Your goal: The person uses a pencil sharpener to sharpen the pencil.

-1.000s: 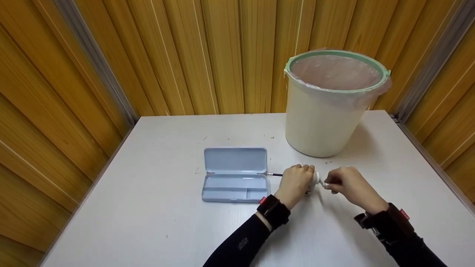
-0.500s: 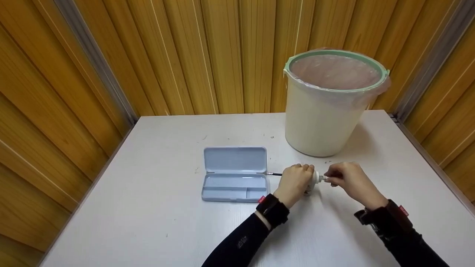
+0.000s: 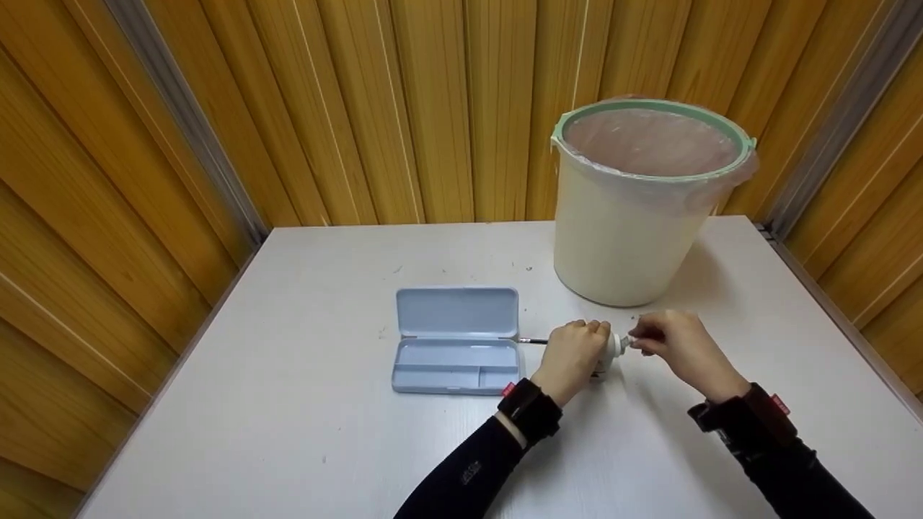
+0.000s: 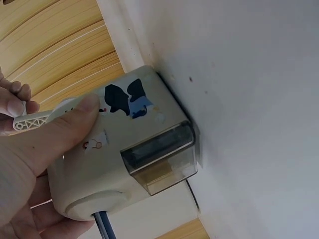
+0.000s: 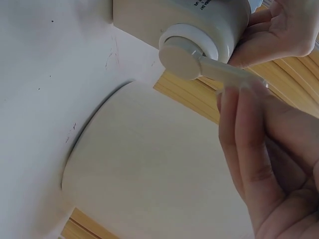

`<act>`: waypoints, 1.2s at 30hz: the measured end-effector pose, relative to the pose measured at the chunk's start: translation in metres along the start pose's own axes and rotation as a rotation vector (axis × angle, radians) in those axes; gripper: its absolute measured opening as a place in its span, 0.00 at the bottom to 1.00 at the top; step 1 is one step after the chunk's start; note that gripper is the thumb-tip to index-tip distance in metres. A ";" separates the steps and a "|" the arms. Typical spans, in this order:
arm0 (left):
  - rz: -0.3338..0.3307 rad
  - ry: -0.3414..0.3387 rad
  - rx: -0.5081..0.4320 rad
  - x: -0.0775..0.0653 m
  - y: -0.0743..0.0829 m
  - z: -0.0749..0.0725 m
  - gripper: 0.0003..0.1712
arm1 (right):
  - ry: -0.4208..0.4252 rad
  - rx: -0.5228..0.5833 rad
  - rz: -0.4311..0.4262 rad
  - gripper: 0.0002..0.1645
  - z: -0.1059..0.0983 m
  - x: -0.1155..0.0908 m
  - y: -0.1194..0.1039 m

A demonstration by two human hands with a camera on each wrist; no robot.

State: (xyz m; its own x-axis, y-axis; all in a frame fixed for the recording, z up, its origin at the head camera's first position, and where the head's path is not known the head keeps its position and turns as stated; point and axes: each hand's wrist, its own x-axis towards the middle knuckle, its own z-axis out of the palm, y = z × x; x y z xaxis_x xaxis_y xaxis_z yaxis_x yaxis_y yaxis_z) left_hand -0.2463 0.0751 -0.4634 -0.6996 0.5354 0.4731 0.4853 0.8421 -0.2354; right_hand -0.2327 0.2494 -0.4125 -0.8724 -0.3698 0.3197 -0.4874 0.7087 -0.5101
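My left hand [image 3: 572,355] grips a white crank pencil sharpener [image 4: 114,114] from above, its thumb lying over the stickered side in the left wrist view. A dark pencil [image 4: 103,226] sticks out of the sharpener's front hole; in the head view it points left toward the pencil case. The clear shavings drawer [image 4: 167,162] sits in the sharpener's lower front. At the back of the sharpener, my right hand [image 3: 681,353] pinches the end of the crank handle [image 5: 222,70] between thumb and fingers. Most of the sharpener is hidden under the left hand in the head view.
An open light-blue pencil case [image 3: 436,354] lies left of the hands, with its lid raised. Behind them stands a cream bin [image 3: 620,238] with a green rim and a pink bag liner. Small specks dot the white table [image 3: 274,404]. Wood-patterned walls enclose it.
The right hand has moved slightly upward in the head view, and the crank handle has turned with it. The left hand, sharpener and pencil case stay nearly where they were.
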 end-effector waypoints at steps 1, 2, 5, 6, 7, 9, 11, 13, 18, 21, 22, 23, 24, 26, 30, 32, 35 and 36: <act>0.001 0.002 0.002 0.000 0.000 0.000 0.12 | 0.006 -0.003 -0.002 0.04 0.001 0.000 0.000; 0.002 0.004 0.005 0.000 0.000 0.000 0.12 | 0.014 -0.005 -0.004 0.04 0.001 0.000 0.001; 0.001 0.000 0.007 0.000 -0.001 0.000 0.12 | 0.054 -0.024 -0.019 0.04 0.005 0.001 0.003; 0.001 -0.004 0.007 0.000 -0.001 0.000 0.13 | 0.071 -0.031 -0.025 0.04 0.006 0.001 0.003; 0.002 -0.009 0.004 0.001 -0.001 0.000 0.13 | 0.088 -0.042 -0.031 0.04 0.007 0.001 0.004; 0.003 -0.022 -0.001 0.001 -0.001 0.000 0.15 | 0.114 -0.065 -0.042 0.04 0.009 0.002 0.004; 0.003 -0.034 -0.008 0.001 -0.001 0.000 0.15 | 0.126 -0.081 -0.050 0.04 0.010 0.003 0.005; 0.006 -0.043 -0.015 0.002 -0.002 0.000 0.16 | 0.131 -0.094 -0.059 0.05 0.011 0.004 0.005; 0.011 -0.042 -0.022 0.002 -0.003 -0.001 0.16 | 0.155 -0.106 -0.081 0.05 0.011 0.006 0.004; 0.016 -0.028 -0.017 0.002 -0.003 0.000 0.14 | 0.162 -0.112 -0.076 0.05 0.012 0.009 0.005; 0.018 -0.025 -0.015 0.002 -0.003 0.000 0.13 | 0.163 -0.116 -0.068 0.05 0.013 0.011 0.005; 0.019 -0.021 -0.012 0.002 -0.003 0.000 0.13 | 0.163 -0.119 -0.057 0.05 0.013 0.013 0.006; 0.021 -0.016 -0.012 0.002 -0.003 0.000 0.13 | 0.163 -0.130 -0.048 0.04 0.014 0.015 0.007; 0.024 -0.008 -0.010 0.001 -0.003 0.001 0.13 | 0.162 -0.145 -0.030 0.04 0.016 0.018 0.009; 0.027 0.014 -0.010 0.000 -0.001 0.002 0.14 | 0.155 -0.152 -0.012 0.06 0.018 0.023 0.013; 0.025 0.024 -0.021 -0.002 -0.001 0.003 0.16 | 0.146 -0.151 -0.011 0.06 0.018 0.025 0.014; 0.015 0.025 -0.048 -0.003 -0.001 0.002 0.18 | 0.128 -0.149 -0.012 0.06 0.016 0.028 0.014; 0.012 0.024 -0.054 -0.003 0.000 0.002 0.19 | 0.121 -0.147 -0.013 0.07 0.015 0.029 0.014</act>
State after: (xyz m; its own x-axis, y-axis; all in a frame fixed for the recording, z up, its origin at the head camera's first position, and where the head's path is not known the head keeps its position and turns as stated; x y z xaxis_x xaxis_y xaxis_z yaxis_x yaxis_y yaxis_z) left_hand -0.2457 0.0733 -0.4669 -0.6810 0.5430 0.4913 0.5217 0.8306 -0.1949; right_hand -0.2654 0.2398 -0.4221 -0.8510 -0.3105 0.4237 -0.4797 0.7879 -0.3862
